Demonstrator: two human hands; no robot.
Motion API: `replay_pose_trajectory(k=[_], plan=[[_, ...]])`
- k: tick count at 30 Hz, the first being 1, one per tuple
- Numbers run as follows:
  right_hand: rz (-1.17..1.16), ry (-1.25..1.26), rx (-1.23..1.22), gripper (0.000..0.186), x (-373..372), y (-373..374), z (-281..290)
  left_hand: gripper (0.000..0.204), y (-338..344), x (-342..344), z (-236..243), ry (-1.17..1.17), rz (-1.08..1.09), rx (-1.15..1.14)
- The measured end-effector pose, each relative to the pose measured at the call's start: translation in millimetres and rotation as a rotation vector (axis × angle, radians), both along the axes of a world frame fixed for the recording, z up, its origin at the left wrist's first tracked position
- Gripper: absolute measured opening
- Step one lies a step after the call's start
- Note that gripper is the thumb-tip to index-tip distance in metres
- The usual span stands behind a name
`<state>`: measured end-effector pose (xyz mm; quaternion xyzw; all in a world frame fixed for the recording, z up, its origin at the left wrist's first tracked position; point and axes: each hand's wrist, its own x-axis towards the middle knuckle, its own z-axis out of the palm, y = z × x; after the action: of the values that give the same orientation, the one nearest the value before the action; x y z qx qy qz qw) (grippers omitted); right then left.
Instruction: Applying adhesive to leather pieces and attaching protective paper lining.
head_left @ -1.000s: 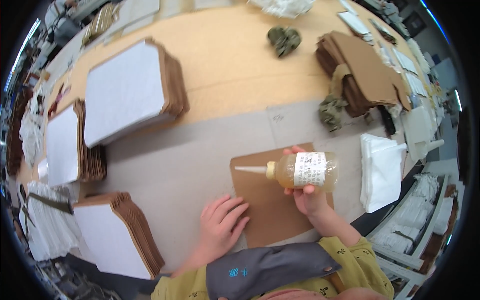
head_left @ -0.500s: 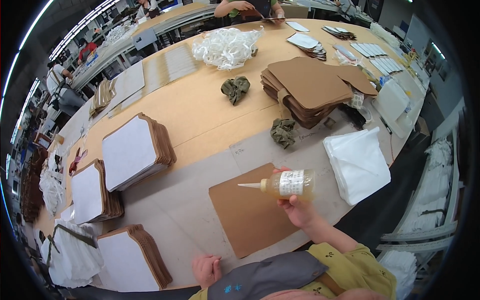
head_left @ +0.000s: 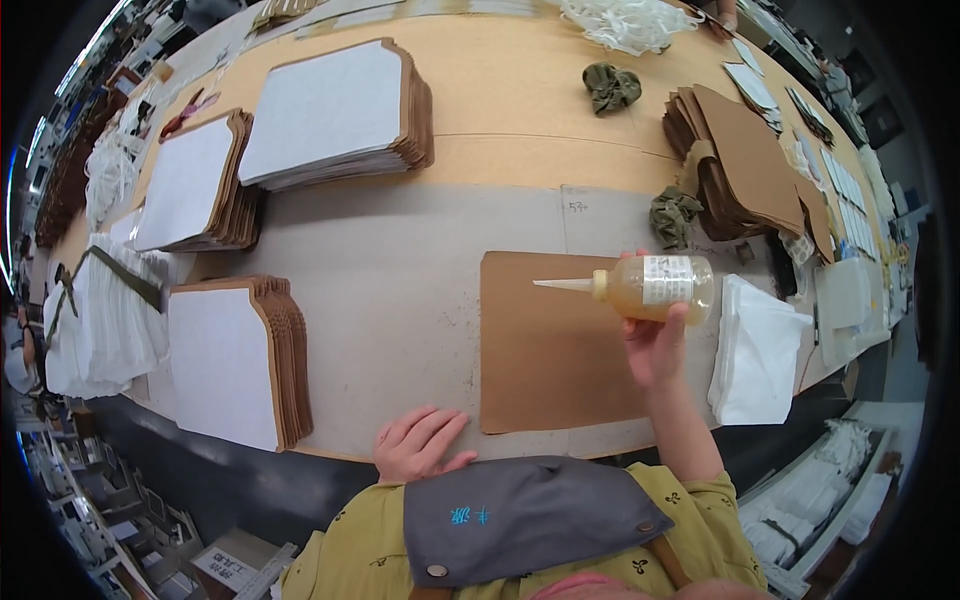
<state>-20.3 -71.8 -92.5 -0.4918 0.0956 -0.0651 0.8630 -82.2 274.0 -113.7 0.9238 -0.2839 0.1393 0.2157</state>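
Note:
My right hand (head_left: pixel 657 352) grips a clear squeeze bottle (head_left: pixel 668 281) of yellowish liquid, with a white label and a long pale nozzle. The bottle lies sideways in the hand, its nozzle pointing left, above a brown sheet (head_left: pixel 550 365). That sheet lies flat on the grey table covering (head_left: pixel 400 290). At the table's near edge, left of the sheet, rests my left hand (head_left: pixel 422 445), fingers stretched out and nothing in it. A folded white cloth or sheet stack (head_left: pixel 757 355) sits just right of the bottle.
Stacks of white-faced brown pieces stand at left: a rear stack (head_left: pixel 335 110), a middle one (head_left: pixel 195 180) and a near one (head_left: pixel 225 360). Far right is a brown stack (head_left: pixel 745 165), with crumpled green cloths (head_left: pixel 675 217) nearby. White strips (head_left: pixel 635 22) lie at the back.
The view has swung down and leftward over the table. My left hand's curled fingers have straightened out. The right hand keeps hold of the bottle, still above the brown sheet.

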Motion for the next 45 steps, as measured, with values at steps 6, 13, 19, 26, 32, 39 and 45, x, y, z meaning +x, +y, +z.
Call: replay_pose_trajectory(k=[6, 13, 19, 26, 32, 39, 45], plan=[[0.067, 0.093, -0.27, 0.112, 47, 19, 6, 0.041, -1, -2, 10, 0.148, 0.044, -0.053], [0.148, 0.076, -0.325, 0.109, 65, 28, 2, 0.037, -1, -1, 11, 0.241, 0.037, -0.061], [0.175, 0.071, -0.34, 0.112, 73, 34, 4, 0.039, 0, 2, 12, 0.253, 0.016, -0.021], [0.229, 0.099, -0.342, 0.111, 74, 35, 4, 0.04, 0, 3, 18, 0.301, 0.016, -0.019], [0.207, 0.077, -0.38, 0.111, 77, 35, 7, 0.04, -1, 1, 19, 0.307, 0.038, -0.015], [0.235, 0.089, -0.376, 0.109, 76, 35, 10, 0.041, 0, 0, 14, 0.28, 0.011, -0.009], [0.283, 0.115, -0.312, 0.109, 73, 32, 4, 0.033, 0, 1, 7, 0.175, 0.011, -0.054]])
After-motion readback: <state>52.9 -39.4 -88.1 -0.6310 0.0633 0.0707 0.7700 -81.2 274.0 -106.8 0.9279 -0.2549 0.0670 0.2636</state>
